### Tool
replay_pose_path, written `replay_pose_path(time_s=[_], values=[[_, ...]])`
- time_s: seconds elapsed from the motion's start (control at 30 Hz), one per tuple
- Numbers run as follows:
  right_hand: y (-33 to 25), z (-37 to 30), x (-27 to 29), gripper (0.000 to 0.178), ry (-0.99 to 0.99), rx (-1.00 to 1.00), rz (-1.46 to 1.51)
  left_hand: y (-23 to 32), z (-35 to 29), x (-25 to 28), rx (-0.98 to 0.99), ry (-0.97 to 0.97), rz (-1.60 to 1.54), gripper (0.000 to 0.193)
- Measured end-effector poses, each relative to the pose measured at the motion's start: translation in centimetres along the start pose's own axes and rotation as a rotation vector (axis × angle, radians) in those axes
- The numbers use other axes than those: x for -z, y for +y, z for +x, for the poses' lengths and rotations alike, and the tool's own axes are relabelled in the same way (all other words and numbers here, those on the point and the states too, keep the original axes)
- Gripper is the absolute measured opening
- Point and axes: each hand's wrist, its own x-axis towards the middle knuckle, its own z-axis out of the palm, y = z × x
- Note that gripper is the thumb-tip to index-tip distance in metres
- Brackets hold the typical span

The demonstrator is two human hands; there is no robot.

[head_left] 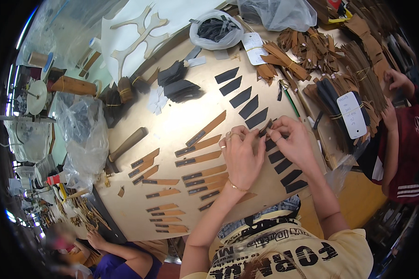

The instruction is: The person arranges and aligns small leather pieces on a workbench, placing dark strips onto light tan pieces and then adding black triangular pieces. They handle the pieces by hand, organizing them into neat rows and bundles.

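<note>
Over the right part of the work table, my left hand (243,156) and my right hand (291,137) meet, fingers pinched on one small dark strip (266,127). Its lower part is hidden behind my fingers. Beyond it, slanted black pieces (240,97) lie in a row running away from me. More black pieces (283,166) continue the row below my right hand. To the left are columns of brown leather strips (205,155), each with a dark patch at its left end. My left wrist lies over the nearest of these strips.
A wooden-handled hammer (128,144) lies left of the strips. Farther back are stacks of black pieces (179,83) and a plastic bag of black scraps (216,30). Tied brown bundles (307,51) and a green pencil (289,100) lie right. Co-workers sit at both sides, one hand (398,81) visible right.
</note>
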Motion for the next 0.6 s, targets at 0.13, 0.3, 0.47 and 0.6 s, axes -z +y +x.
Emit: replay_pose_path(time_s=[0.13,0.3,0.47,0.6], values=[[0.4,0.1,-0.6,0.009,0.037,0.067,0.109,-0.5,0.5,0.5,-0.081,-0.02,0.222,0.025],[1.6,0.4,-0.7,0.012,0.03,0.111,0.049,-6.7,2.8,5.4,-0.06,0.317,0.392,0.026],[1.6,0.6,-0.5,0.013,0.023,0.138,0.034,-17.6,9.0,11.8,0.034,0.337,0.374,0.028],[1.3,0.4,-0.5,0.014,0.025,0.141,0.012,-20.5,11.5,12.1,-0.11,0.254,0.371,0.026]])
